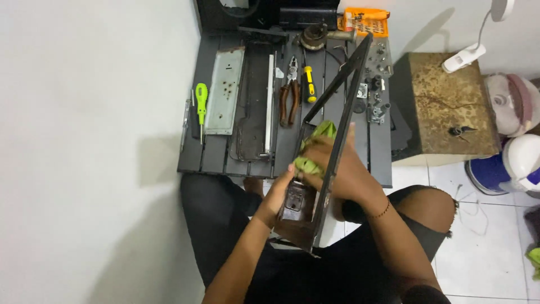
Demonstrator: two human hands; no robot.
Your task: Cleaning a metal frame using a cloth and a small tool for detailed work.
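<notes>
Frame ctr: left hand [279,191] fingers grip dark frame [332,141] bottom; right hand [337,166] fingers closed on green cloth [315,147]. Orange pkg [365,21] top ctr on desk [225,160].

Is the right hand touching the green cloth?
Touching. The head view shows the right hand pressing the green cloth against the dark frame, with its fingers lying right over the cloth.

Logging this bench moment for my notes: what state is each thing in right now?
Frame: tilted on edge, lower end in the lap, held.
Green cloth: bunched, pressed to the frame.
Right hand: gripping the cloth.
Left hand: gripping the frame's lower end.
Pliers: lying flat, handles slightly apart.
Green screwdriver: lying flat.
Lamp: whether lit, cannot tell.
</notes>
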